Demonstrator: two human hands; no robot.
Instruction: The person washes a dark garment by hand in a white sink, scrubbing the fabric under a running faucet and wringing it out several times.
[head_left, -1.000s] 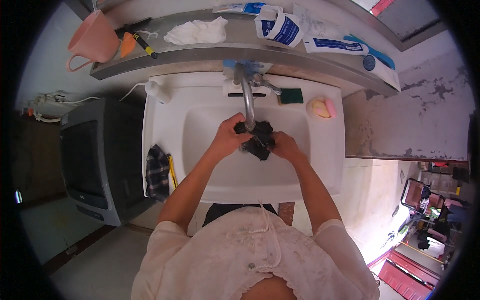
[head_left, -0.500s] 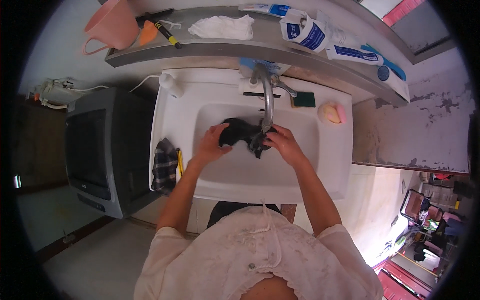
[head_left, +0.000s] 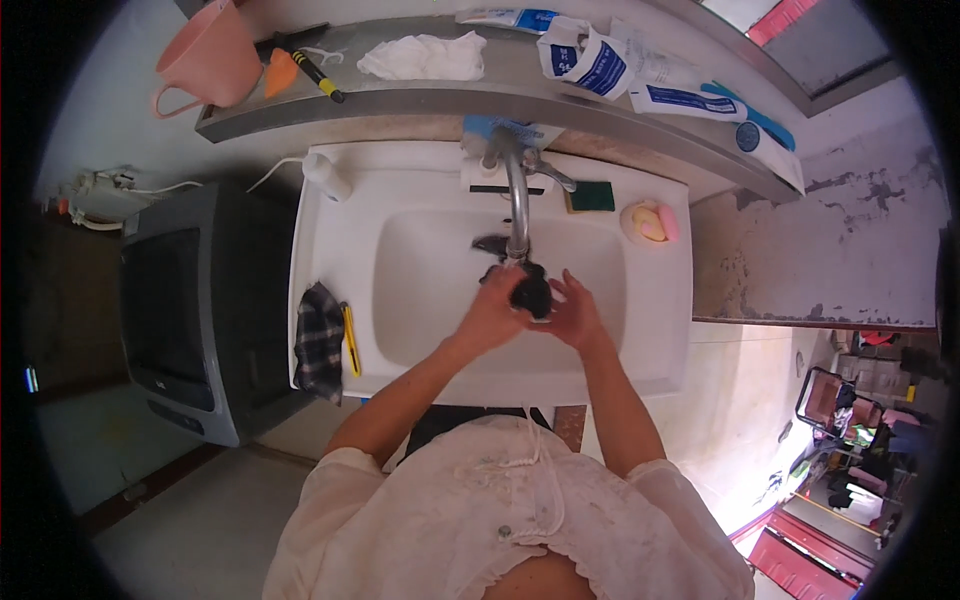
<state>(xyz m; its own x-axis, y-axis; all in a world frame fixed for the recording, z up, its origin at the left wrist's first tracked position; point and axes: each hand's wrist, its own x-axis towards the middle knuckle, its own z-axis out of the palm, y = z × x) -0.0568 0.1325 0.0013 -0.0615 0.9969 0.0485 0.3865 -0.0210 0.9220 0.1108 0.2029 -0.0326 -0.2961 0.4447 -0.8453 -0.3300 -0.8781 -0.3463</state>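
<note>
A black cloth (head_left: 531, 292), wet-looking and bunched into a lump, is held between my hands just below the faucet spout (head_left: 518, 215). My left hand (head_left: 492, 312) presses its fingers onto the lump from the left. On the right side, my right hand (head_left: 574, 314) cups the same lump, with its index finger raised a little. A loose dark part of the cloth trails behind the spout in the white sink (head_left: 420, 330). Whether water is flowing cannot be made out, since my fingers cover the spot under the spout.
A green scouring sponge (head_left: 590, 196) and a soap dish (head_left: 650, 223) are at the sink's back right. On the left rim lie a white bottle (head_left: 326, 177), a plaid cloth (head_left: 318, 345) and a yellow-handled tool (head_left: 350, 340). A metal shelf (head_left: 400, 101) crosses behind, holding a pink mug (head_left: 212, 58).
My left hand has moved right and closed in beside the right hand. The black cloth, spread out before, is now gathered into a lump. The view has shifted slightly.
</note>
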